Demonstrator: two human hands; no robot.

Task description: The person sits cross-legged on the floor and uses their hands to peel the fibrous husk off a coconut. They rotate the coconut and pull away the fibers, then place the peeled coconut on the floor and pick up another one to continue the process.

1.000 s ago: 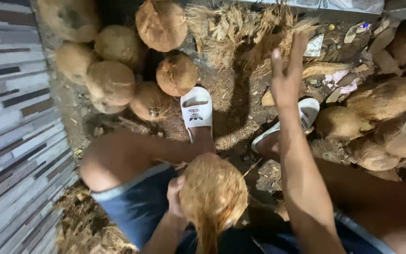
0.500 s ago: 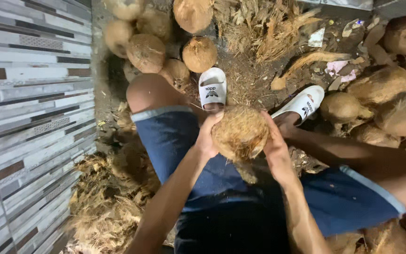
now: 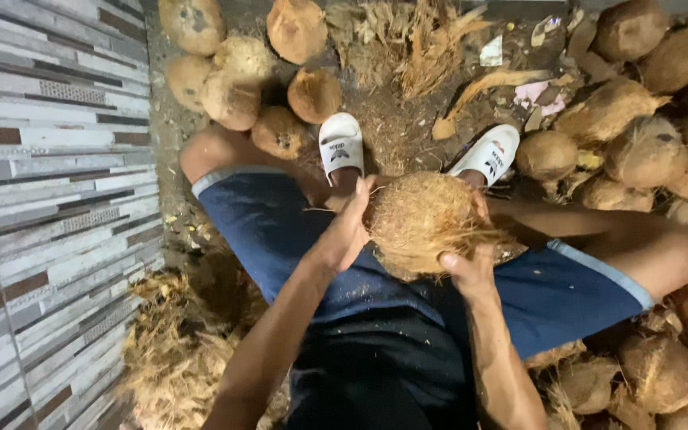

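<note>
At the far left stands a tiled wall (image 3: 49,199) with grey, white and brown stripes. Below it, near the wall's foot, lies a heap of dry husk fibre (image 3: 177,350) on the ground. Above, a group of round coconuts (image 3: 232,80) lies on the dirt floor, close to the person's left knee.

The person sits with knees apart and wears blue shorts (image 3: 280,239) and white slippers (image 3: 341,143), one on each foot.

The left hand (image 3: 346,231) is pressed against the left side of the husked coconut (image 3: 424,223), with the fingers reaching up along its edge. The coconut is held in the air between the knees, above the lap, just under the two slippers in the view. It is pale brown, with loose fibres hanging at its right lower side.

The right hand (image 3: 469,271) supports the coconut from below and from the right; its thumb lies on the husk and the fingers curl under it, so I cannot see them well. Both hands are closed around the coconut, not spread.

At the right, many unhusked coconuts (image 3: 639,151) are piled, some pointed and with rough brown husk. Behind them are scraps of husk and litter (image 3: 535,91).
</note>
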